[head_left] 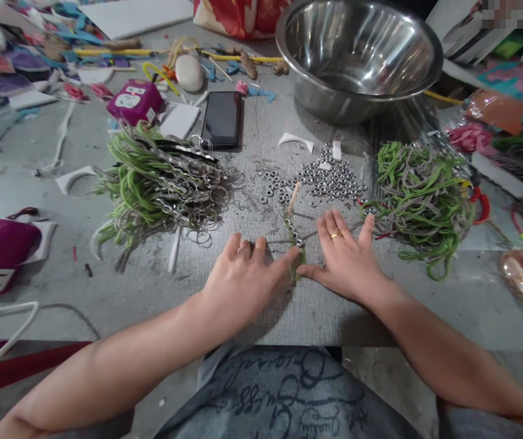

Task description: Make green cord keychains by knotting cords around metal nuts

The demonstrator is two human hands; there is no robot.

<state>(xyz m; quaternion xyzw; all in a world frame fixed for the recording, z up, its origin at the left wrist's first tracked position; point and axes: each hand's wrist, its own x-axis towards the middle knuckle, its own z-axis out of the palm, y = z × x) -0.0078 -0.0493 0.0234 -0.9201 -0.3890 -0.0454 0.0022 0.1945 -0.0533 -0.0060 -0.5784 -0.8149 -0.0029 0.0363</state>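
Observation:
Between my hands lies a bracelet of green cord braided with hex nuts (291, 230), its upper end by a small wooden stick (294, 197). Thin grey cords stretch sideways from it. My left hand (245, 277) rests with fingers apart on the left side, its fingertips at the left cord and its thumb side close to the lowest nut. On the right, my right hand (346, 256) lies with fingers stretched out over the other cord, its thumb pointing at the braid's lower end. Neither hand is closed around anything; the exact contact under the fingertips is hidden.
Loose hex nuts (330, 177) are scattered beyond the hands. Green and grey cord bundles lie left (152, 189) and right (421, 201). A steel bowl (362, 103), a phone (222, 119) and purple power sockets (136, 100) stand farther back. The table's front edge is near my body.

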